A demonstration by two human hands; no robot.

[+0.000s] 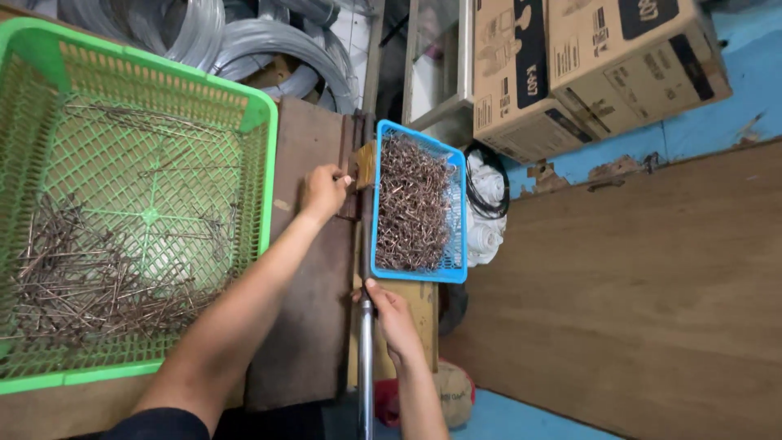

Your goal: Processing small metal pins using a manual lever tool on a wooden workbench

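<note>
Right hand (391,314) gripping metal lever (366,367), brown cartons (595,65) top right

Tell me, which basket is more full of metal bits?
The small blue basket beside the left hand. Bent wire pieces are heaped across all of it, while the big green basket has only a thin pile in one corner.

left hand (324,191): arm outstretched, fingers pinched | right hand (391,314): grip curled closed, wrist straight
</note>
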